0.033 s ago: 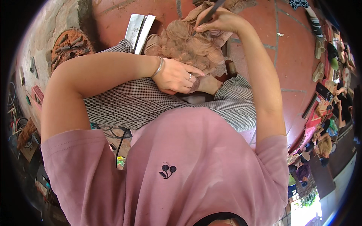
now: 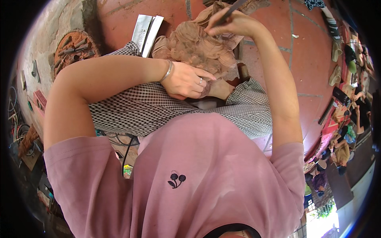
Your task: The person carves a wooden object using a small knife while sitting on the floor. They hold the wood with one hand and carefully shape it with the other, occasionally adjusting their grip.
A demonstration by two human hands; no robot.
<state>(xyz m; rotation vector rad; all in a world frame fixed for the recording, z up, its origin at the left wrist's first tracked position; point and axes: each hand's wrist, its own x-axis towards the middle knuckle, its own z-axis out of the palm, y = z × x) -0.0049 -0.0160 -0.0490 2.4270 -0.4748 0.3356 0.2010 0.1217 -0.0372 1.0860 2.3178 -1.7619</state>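
Observation:
An ornate reddish-brown carving with rounded, swirling relief lies in front of my lap, between my legs. My left hand rests on its near end, the index finger stretched along it and the other fingers curled down around the edge. Over its far right side, my right hand grips a dark, slim hand tool in closed fingers. The tool slants up to the right, and its working tip is hidden by my fingers. My bare foot is beside the near end of the carving.
A round basket of dark hand tools stands at the left by a worn wall. Two pale, flat strips lie left of the carving on the red tile floor. Sandals and other people are at the far right.
My right hand has shifted slightly with the tool, which now sits at a flatter slant. My left hand and the carving stay in place.

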